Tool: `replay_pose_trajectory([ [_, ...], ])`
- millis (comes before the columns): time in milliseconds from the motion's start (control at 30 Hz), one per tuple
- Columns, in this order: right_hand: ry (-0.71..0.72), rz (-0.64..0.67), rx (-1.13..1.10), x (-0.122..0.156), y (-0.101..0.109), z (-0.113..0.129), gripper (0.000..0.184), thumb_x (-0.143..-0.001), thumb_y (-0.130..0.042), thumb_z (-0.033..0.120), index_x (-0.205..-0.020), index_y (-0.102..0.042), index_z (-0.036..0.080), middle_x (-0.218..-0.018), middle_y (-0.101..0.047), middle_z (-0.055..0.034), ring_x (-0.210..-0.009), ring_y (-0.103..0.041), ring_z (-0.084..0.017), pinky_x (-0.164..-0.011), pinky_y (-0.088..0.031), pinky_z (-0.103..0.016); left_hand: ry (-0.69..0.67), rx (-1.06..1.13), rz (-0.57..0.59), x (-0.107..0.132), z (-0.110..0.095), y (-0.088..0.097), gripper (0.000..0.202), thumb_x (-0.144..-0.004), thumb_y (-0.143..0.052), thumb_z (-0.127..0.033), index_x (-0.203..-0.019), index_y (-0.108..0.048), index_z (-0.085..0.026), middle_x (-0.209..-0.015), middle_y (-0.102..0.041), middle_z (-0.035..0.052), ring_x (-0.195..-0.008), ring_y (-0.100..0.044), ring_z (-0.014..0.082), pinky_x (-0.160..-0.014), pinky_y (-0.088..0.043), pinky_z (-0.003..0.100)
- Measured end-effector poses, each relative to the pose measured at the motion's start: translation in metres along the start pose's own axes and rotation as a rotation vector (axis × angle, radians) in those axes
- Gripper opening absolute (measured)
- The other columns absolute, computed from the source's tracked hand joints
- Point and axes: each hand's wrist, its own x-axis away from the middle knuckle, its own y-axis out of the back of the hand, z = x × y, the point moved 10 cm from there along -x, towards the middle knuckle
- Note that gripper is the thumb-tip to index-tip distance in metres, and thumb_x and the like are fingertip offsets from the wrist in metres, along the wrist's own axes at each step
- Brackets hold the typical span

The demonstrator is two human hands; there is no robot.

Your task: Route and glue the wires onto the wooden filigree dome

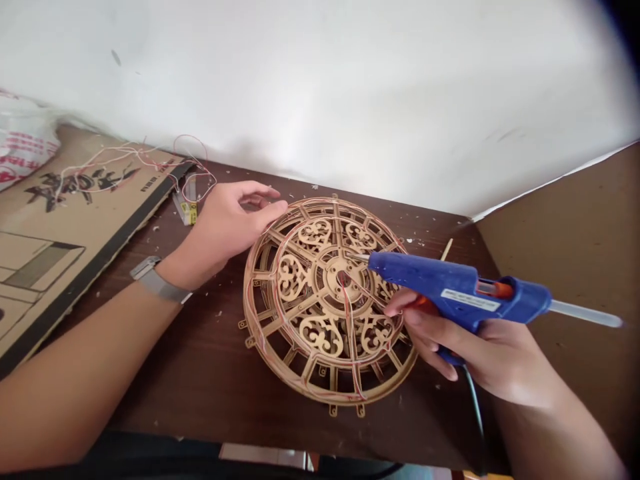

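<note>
A round, openwork wooden wheel [320,337] with scroll-shaped cutouts lies flat on the dark table, near the middle of the view. Thin red and white wires [349,320] run along its rings and out from its hub. My left hand [240,217] is at the wheel's upper left rim, thumb and curled fingers about the edge; the fingertips are partly hidden. In my right hand [465,347] is a blue glue gun [425,270], fingers wrapped round its handle. Its metal nozzle points left, over the wheel near the hub. A whitish glue stick [585,312] sticks out of its back.
A printed cardboard box [100,220] fills the left side, with loose wires [145,157] on top. Beside it lies a small yellow-labelled item [189,212]. A thin wooden stick [447,249] lies behind the glue gun. White wall stands behind; a brown panel [565,253] borders the right.
</note>
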Motion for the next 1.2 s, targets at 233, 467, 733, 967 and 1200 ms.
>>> replay_pose_trajectory([
  [233,0.084,0.071,-0.068,-0.002,-0.001,0.005,0.036,-0.106,-0.088,0.058,-0.113,-0.083,0.022,-0.054,-0.052,0.0086,-0.039,-0.048,-0.006,-0.044,-0.036,-0.02,0.148,0.104,0.384,0.014,-0.008,-0.031,0.038,-0.101,-0.079,-0.05,-0.074,-0.077,-0.023,-0.074,-0.073,0.0048,-0.059,-0.06,0.0149,-0.054,-0.045,0.031],
  [467,0.168,0.153,-0.087,0.0,0.002,0.018,0.033,-0.111,-0.083,0.052,-0.113,-0.081,0.019,-0.057,-0.056,0.0065,-0.037,-0.053,-0.009,-0.043,-0.034,-0.022,0.188,0.327,0.101,0.0,0.004,-0.011,0.019,-0.1,-0.074,-0.033,-0.085,-0.076,-0.023,-0.085,-0.079,0.0044,-0.068,-0.07,0.018,-0.064,-0.058,0.035],
  [733,0.028,0.078,0.062,0.003,0.003,0.008,0.041,-0.105,-0.087,0.06,-0.11,-0.08,0.02,-0.065,-0.061,0.0043,-0.043,-0.048,-0.006,-0.043,-0.041,-0.019,0.291,0.219,0.269,0.02,-0.001,-0.033,0.021,-0.087,-0.079,-0.032,-0.069,-0.079,-0.021,-0.075,-0.081,0.0082,-0.064,-0.075,0.0203,-0.06,-0.061,0.033],
  [967,0.169,0.223,0.283,0.003,-0.009,0.004,0.023,-0.108,-0.085,0.044,-0.109,-0.084,0.021,-0.083,-0.078,-0.0047,-0.047,-0.053,-0.007,-0.041,-0.041,-0.021,0.207,-0.073,0.115,0.012,0.009,-0.023,0.044,-0.083,-0.091,-0.061,-0.1,-0.085,-0.02,-0.07,-0.077,0.0066,-0.062,-0.07,0.0243,-0.06,-0.052,0.036],
  [1200,0.163,0.197,0.412,0.003,-0.023,0.0,0.025,-0.111,-0.078,0.046,-0.112,-0.087,0.022,-0.062,-0.059,-0.0007,-0.064,-0.067,-0.017,-0.051,-0.051,-0.024,-0.042,-0.333,-0.014,0.02,-0.014,-0.024,0.046,-0.084,-0.092,-0.065,-0.101,-0.084,-0.022,-0.064,-0.069,0.0013,-0.087,-0.071,0.0292,-0.085,-0.052,0.039],
])
